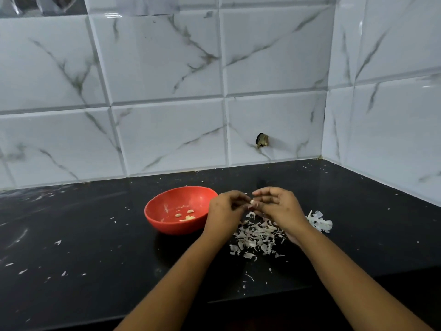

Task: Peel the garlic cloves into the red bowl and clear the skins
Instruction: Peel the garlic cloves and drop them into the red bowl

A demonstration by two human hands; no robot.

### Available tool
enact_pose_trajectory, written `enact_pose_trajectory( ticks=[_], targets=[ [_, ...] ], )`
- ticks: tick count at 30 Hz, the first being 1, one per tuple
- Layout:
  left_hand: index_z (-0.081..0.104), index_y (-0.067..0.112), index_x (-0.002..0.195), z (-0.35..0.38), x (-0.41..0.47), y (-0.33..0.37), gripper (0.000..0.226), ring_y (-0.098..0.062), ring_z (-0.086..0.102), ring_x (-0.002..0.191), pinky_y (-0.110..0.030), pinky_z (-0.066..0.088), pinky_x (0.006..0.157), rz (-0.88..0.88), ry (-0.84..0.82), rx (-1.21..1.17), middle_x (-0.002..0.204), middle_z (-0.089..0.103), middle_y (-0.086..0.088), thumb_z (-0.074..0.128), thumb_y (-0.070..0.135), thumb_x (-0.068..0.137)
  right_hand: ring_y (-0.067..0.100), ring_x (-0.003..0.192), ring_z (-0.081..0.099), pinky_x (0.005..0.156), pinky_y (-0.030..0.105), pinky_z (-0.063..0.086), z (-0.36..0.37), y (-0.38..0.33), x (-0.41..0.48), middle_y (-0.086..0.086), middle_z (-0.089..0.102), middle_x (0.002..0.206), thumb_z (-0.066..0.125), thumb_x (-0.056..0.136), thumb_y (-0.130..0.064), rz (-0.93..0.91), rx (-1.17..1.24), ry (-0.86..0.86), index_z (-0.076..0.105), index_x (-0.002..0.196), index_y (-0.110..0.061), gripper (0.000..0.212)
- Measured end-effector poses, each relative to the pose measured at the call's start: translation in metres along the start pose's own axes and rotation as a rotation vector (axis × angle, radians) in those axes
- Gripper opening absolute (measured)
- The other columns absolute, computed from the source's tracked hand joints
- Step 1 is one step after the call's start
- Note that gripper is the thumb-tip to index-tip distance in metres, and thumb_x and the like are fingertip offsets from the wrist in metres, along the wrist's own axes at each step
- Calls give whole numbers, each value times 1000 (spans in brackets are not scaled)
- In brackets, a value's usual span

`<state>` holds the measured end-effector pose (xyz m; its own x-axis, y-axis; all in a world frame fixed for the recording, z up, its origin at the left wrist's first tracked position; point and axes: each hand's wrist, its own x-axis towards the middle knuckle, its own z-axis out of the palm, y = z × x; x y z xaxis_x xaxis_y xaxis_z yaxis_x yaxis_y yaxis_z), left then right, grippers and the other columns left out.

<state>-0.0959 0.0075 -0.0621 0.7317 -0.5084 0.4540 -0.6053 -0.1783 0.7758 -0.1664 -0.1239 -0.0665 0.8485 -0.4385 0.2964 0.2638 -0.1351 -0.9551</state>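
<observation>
a: where is the clove?

b: a small pale garlic clove (pixel 252 202) sits between the two hands, held up above the glossy black stone surface (pixel 95 235), just right of the round red plastic bowl (pixel 167 225).

a: and each grip?

b: the left hand (pixel 226 209) has curled fingers, its grip pinching the clove from the left. the right hand (pixel 276 206) curls in too, its fingertips (pixel 256 193) pinching the same clove from the other side. the hands touch at the fingertips.

a: what is in the bowl?

b: a few peeled cloves (pixel 187 215) lie on its bottom, with some pale specks nearby.

a: the skins?

b: a loose heap of papery white garlic skins (pixel 257 235) lies on the surface right under the hands, beside the bowl. smaller flakes are scattered further out, left and front. a whitish papery clump (pixel 321 220) lies just right of the right wrist.

a: behind all that?

b: white marble-veined wall tiles (pixel 167 68), with a small dark brownish stub (pixel 262 140) low on the wall. i cannot tell what it is.
</observation>
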Motion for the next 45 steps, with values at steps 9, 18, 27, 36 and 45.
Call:
enact_pose_trajectory(
  ticks=[9,18,27,36,45],
  targets=[
    [67,13,75,8,-8,-1,15,-8,56,48,-17,44,43,-108,74,-306,63,66,1,70,-1,80,14,67,69,62,20,58,-4,-6,-12,9,71,73,71,76,7,135,172,-75,69,87,-2,13],
    [68,10,76,5,-10,-8,14,-14,60,55,-22,50,52,-68,19,-276,68,69,-10,67,-2,83,19,71,69,68,26,57,-3,-5,-15,12,72,76,77,64,-3,136,142,-107,70,82,-1,19],
    [60,11,81,0,-10,-11,14,-8,54,50,-21,46,54,-31,-131,-183,67,62,0,59,0,89,15,70,70,62,20,56,-2,-4,-18,11,72,77,74,73,7,112,111,-110,69,83,3,12],
    [54,12,82,11,-13,-11,14,-11,54,52,-27,46,55,86,-20,21,67,60,-4,53,3,93,13,65,67,62,19,55,3,-1,-18,10,69,71,73,74,9,14,117,-14,68,77,-2,12],
    [49,33,76,15,-17,-11,33,3,58,63,-18,49,64,158,-2,38,94,70,7,58,5,91,16,75,68,67,24,59,-7,-6,-12,9,67,80,61,84,7,81,427,164,64,84,0,8]
  ],
)
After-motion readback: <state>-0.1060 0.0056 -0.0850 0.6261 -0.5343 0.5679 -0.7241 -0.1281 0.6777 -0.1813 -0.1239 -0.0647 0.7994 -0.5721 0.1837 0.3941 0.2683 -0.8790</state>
